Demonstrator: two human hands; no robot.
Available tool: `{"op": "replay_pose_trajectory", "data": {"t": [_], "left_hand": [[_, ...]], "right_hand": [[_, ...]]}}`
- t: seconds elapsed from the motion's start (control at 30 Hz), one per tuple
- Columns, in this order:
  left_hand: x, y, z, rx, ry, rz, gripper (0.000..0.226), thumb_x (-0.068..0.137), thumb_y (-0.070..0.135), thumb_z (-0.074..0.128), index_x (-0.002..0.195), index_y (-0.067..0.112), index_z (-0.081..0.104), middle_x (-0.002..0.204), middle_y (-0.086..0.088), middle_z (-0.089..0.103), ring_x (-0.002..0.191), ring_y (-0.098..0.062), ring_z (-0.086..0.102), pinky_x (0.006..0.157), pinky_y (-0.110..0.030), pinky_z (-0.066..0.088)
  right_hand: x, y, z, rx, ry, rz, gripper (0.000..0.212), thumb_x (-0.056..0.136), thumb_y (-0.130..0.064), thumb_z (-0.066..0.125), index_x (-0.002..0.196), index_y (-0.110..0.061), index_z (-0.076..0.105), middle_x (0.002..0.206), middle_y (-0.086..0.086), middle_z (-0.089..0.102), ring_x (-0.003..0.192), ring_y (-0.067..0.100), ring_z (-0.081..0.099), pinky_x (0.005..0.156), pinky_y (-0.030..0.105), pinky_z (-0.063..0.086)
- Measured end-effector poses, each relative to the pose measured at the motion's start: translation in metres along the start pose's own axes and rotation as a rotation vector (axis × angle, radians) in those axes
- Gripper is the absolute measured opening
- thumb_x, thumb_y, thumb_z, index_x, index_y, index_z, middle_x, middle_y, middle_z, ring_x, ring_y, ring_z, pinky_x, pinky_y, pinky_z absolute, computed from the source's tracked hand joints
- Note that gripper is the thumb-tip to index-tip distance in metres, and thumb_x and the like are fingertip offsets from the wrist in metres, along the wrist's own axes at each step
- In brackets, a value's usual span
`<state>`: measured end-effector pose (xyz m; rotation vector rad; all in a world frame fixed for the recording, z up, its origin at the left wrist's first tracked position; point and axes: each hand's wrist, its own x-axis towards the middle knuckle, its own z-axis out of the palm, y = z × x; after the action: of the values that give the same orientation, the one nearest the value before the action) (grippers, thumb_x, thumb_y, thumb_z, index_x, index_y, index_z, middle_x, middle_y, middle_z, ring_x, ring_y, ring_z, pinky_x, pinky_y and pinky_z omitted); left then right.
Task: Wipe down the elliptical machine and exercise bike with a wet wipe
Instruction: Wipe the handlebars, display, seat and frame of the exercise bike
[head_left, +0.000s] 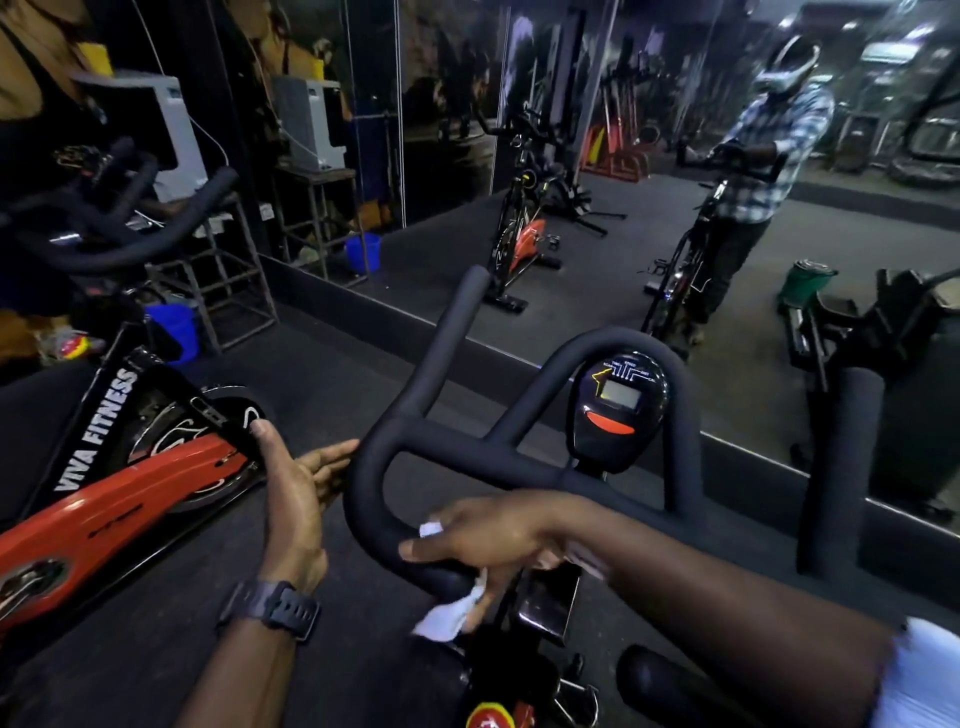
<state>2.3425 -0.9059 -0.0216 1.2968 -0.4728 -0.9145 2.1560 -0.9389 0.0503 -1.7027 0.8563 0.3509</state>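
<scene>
Wiping is under way on the black foam-padded handlebar (467, 457) of the exercise bike, so the task reads as partly done at best. The right hand (488, 540) is curled over the near left bend of that bar, pressing a crumpled white wet wipe (447, 616) against it; most of the wipe hangs below the fingers, with a small corner showing above them. The left hand (298, 493) is open, fingers straight, their tips at the outer curve of the same bar and holding nothing. No damp sheen tells which sections are finished. The upright horns, the centre loop, the black oval console with its grey screen and orange button (615, 410) and the frame below probably remain. No elliptical machine can be picked out for certain, so that part likely remains too.
</scene>
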Motion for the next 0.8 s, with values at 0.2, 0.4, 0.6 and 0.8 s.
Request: {"op": "replay_pose_trajectory", "data": {"t": [0.2, 0.4, 0.6, 0.8], "left_hand": [[0.006, 0.005, 0.006, 0.007, -0.073, -0.051, 0.110, 0.086, 0.087, 0.000, 0.117, 0.008, 0.070, 0.116, -0.015, 0.073, 0.112, -0.027, 0.067, 0.107, -0.042, 0.045], [0.002, 0.003, -0.009, -0.257, -0.099, -0.147, 0.117, 0.082, 0.091, 0.003, 0.131, 0.001, 0.060, 0.105, -0.015, 0.072, 0.094, -0.025, 0.068, 0.087, -0.036, 0.050], [-0.006, 0.006, 0.001, -0.239, -0.032, -0.094, 0.100, 0.088, 0.086, 0.008, 0.136, 0.010, 0.052, 0.122, -0.020, 0.068, 0.105, -0.029, 0.069, 0.090, -0.042, 0.053], [-0.008, 0.017, 0.014, -0.015, -0.016, -0.052, 0.100, 0.090, 0.083, 0.008, 0.118, 0.008, 0.068, 0.116, -0.012, 0.072, 0.111, -0.024, 0.067, 0.102, -0.042, 0.049]], "right_hand": [[0.005, -0.044, 0.032, -0.899, 0.506, -0.253, 0.028, 0.099, -0.010, 0.046, 0.122, 0.000, 0.057, 0.119, 0.024, 0.058, 0.106, 0.041, 0.060, 0.074, 0.039, 0.045], [0.064, -0.030, 0.035, -1.226, 0.504, -0.496, 0.046, 0.098, -0.020, 0.046, 0.142, -0.007, 0.044, 0.153, 0.010, 0.037, 0.146, 0.028, 0.023, 0.117, 0.054, 0.018], [0.077, -0.038, -0.065, -1.360, 0.775, -0.297, 0.037, 0.099, -0.032, 0.043, 0.135, -0.032, 0.053, 0.138, -0.004, 0.049, 0.138, 0.020, 0.035, 0.117, 0.057, 0.012], [0.084, -0.035, -0.063, -1.222, 1.022, -0.290, 0.034, 0.094, -0.035, 0.057, 0.123, -0.022, 0.066, 0.121, 0.007, 0.043, 0.109, 0.030, 0.047, 0.078, 0.038, 0.041]]}}
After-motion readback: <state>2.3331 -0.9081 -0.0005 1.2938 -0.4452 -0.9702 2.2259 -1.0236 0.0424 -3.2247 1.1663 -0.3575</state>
